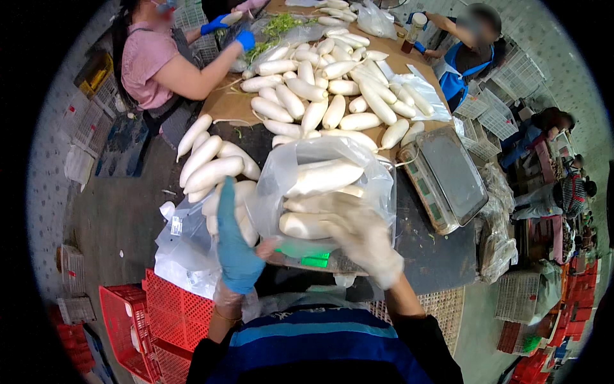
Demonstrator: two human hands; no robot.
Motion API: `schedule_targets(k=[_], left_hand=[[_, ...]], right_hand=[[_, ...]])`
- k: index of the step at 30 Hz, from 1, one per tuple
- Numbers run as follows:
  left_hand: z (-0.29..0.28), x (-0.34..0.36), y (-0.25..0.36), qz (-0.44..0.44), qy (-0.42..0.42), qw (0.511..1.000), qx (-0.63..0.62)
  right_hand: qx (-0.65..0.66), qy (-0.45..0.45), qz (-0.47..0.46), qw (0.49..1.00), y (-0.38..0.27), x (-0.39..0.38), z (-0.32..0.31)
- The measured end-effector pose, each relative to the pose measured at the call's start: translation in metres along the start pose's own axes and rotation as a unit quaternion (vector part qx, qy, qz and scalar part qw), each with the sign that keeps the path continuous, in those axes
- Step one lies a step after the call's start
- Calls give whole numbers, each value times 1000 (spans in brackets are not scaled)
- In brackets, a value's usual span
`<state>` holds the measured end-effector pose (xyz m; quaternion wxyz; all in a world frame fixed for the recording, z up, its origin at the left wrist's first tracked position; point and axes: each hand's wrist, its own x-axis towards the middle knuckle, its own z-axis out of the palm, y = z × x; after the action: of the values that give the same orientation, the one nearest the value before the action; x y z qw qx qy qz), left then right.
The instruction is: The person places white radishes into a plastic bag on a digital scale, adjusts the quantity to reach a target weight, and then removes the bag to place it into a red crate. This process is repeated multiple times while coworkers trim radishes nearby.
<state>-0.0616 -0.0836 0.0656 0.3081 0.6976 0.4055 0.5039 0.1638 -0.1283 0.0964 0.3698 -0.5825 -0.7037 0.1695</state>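
Left hand (235, 246): my blue glove, fingers flat, touching the bag (323, 185).
Right hand (361, 237): fingers hold the bag of radishes (320, 179).

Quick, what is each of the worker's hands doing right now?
Left hand: open, fingers straight up, against the side of the bag of radishes.
Right hand: closed on the bag.

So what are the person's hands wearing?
The left hand wears a blue rubber glove, with a clear plastic cuff and a thin gold bangle at the wrist. The right hand wears a thin, whitish see-through glove. The forearms are bare below dark sleeves.
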Motion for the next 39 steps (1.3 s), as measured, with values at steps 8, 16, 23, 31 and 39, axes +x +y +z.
schedule_targets(k=[8,16,23,31,39], left_hand=[[8,4,-25,-80,-15,995,-49],[6,-19,-38,-161,16,983,-87],[17,-19,-42,-148,20,982,-119],[17,-17,-61,-133,18,987,-89],[25,-25,-90,-130,-6,988,-89]], right_hand=[[-257,-92,-11,962,59,58,41],[-166,-18,29,986,57,-27,42],[-364,-115,-51,923,41,-8,53],[-315,-147,-87,934,46,-1,57],[-196,-133,-27,971,42,-10,59]])
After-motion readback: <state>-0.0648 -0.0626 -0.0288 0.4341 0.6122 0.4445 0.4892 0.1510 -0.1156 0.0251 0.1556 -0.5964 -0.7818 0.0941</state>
